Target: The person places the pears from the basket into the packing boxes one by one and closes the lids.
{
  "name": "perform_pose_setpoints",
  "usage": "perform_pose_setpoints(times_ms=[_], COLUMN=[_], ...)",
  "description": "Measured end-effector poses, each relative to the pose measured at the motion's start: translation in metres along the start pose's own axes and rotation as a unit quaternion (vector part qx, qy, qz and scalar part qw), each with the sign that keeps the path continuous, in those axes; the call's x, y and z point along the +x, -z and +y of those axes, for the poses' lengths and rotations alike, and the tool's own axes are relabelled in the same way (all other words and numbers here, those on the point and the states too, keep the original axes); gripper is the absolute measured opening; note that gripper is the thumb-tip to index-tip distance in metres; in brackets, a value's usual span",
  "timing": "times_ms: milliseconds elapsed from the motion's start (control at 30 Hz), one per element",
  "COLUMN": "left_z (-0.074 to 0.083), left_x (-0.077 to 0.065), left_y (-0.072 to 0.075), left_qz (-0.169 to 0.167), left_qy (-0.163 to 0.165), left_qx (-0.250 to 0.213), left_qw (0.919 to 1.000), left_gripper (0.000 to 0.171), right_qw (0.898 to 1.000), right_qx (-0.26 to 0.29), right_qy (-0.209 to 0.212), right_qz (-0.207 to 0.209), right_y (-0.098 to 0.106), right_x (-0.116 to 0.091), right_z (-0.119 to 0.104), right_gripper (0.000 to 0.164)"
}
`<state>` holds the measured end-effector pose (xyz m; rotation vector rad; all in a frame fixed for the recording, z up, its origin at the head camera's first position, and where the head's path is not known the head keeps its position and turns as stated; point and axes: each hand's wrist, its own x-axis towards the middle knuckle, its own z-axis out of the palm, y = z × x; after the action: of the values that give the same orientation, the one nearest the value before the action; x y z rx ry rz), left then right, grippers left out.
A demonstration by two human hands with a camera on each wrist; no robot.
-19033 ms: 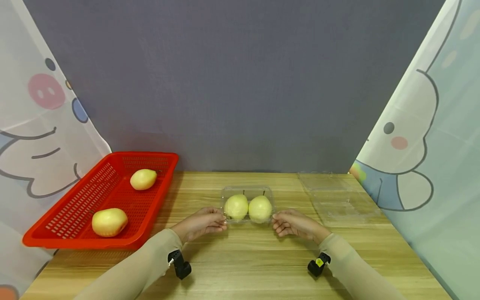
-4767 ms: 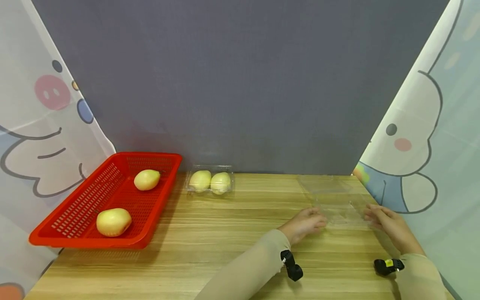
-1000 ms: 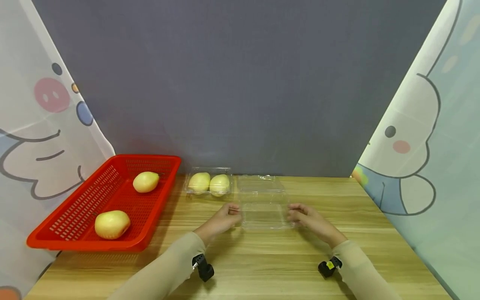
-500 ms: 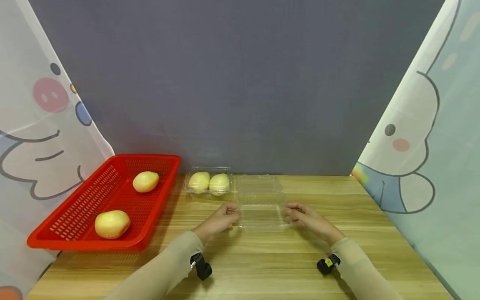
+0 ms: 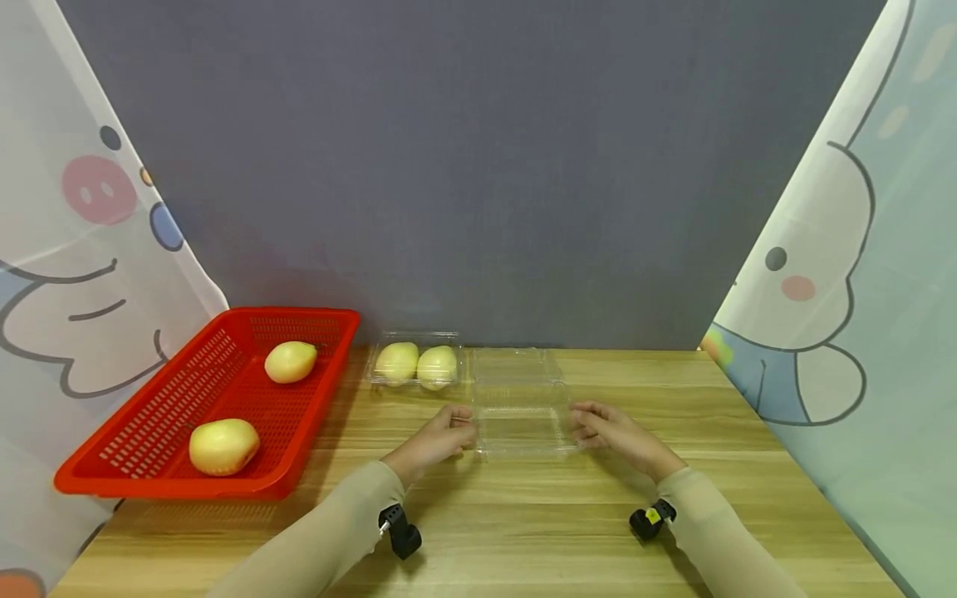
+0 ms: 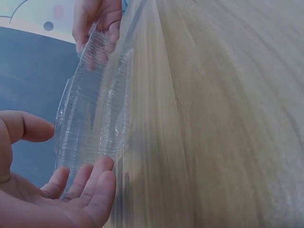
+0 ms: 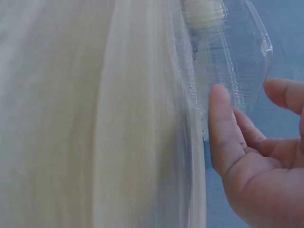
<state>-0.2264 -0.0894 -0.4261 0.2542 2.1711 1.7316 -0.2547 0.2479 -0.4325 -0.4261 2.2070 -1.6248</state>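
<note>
Clear plastic box (image 5: 523,428), lid open, has come to mid-counter (image 5: 523,519); I see left grip (image 5: 435,440) and right grip (image 5: 620,436) released beside it; placing seems done.

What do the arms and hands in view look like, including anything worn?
The left hand and right hand are ungloved. The left sleeve and right sleeve are long, plain beige. Strapped over them are a black left wrist camera with a small silvery part and a black right wrist camera with a yellow patch. No cables show.
</note>
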Motion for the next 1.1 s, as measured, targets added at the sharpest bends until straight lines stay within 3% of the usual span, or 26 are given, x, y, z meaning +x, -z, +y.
perform_pose_setpoints(times_ms=[133,400,800,1100], left_z=[0.000,-0.001,-0.002,0.005], left_x=[0.000,0.000,-0.002,-0.003], left_y=[0.000,0.000,0.001,0.003], left_qz=[-0.002,-0.004,0.004,0.008], left_qy=[0.000,-0.002,-0.005,0.004], left_qx=[0.000,0.000,-0.010,0.017], left_qw=[1.0000,1.0000,0.9999,0.9998], left_gripper=[0.057,0.058,0.058,0.068], right_qw=[0.999,0.990,0.986,0.986], right_qx=[0.042,0.142,0.164,0.167], right_qy=[-0.017,-0.019,-0.020,-0.019], right_qz=[0.019,0.006,0.005,0.007], right_y=[0.000,0.002,0.002,0.002], right_x=[0.005,0.012,0.014,0.015], right_z=[0.000,0.005,0.006,0.006], right_gripper=[0.064,0.060,0.059,0.058])
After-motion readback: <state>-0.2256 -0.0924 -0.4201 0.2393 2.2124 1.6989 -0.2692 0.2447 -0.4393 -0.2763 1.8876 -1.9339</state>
